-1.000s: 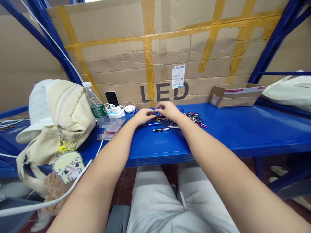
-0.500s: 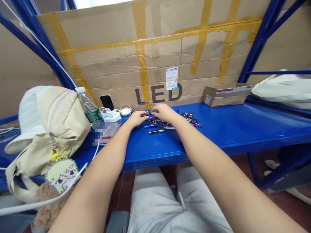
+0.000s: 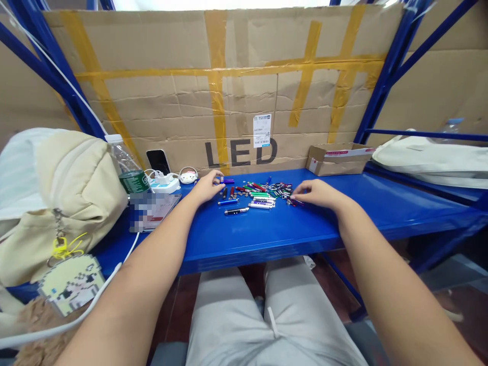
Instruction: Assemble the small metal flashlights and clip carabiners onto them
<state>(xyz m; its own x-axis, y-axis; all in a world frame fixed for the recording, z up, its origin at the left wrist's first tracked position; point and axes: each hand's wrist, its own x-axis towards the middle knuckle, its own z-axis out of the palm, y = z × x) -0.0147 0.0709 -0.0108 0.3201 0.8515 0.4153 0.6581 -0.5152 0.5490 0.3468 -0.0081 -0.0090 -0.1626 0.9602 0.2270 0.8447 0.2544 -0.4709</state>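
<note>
The left hand [image 3: 209,187], fingers curled, meets a purple tube [image 3: 229,181] at eleven o'clock. The right hand [image 3: 313,193] seems to pick at the tube pile's [image 3: 280,189] four-o'clock edge, grips unclear; a fine pinch seems needed next.

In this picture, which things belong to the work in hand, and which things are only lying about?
Seemingly in the work:
purple tube at the left hand
pile of colourful pen-like tubes, with the right hand at its edge
frontmost black tube
blue tube behind it

Apparently just lying about:
cream bag
bottle
phone
power strip
open carton, use unclear
</note>
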